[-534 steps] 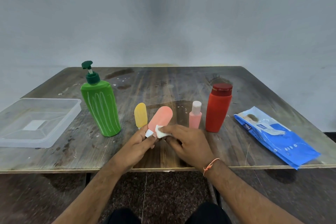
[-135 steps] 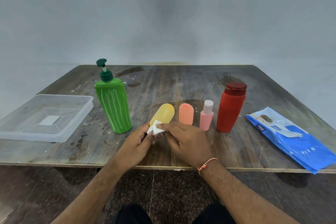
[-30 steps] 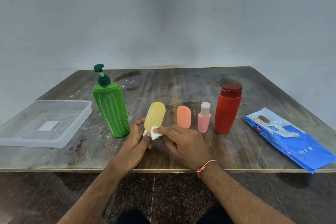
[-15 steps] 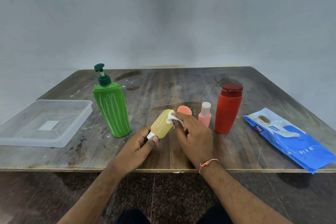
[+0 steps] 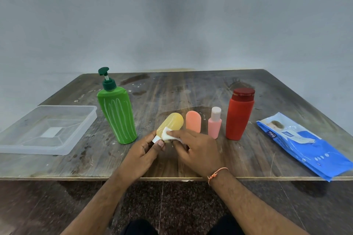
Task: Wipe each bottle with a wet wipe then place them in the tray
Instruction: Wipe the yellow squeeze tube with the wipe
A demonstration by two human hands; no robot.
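Over the wooden table (image 5: 191, 91), my left hand (image 5: 142, 155) pinches the yellow bottle (image 5: 171, 123) by its cap while my right hand (image 5: 196, 151) presses the wet wipe (image 5: 169, 135) on it, and I should turn it to rub every side.

a single head-worn wide-angle view is looking forward and down over the near edge of a wooden table (image 5: 248, 158). it is sitting close to the left hand (image 5: 142, 153) and right hand (image 5: 196, 150) at lower centre, is facing a plain wall (image 5: 172, 15) beyond, and is taking in the floor (image 5: 172, 206) below.
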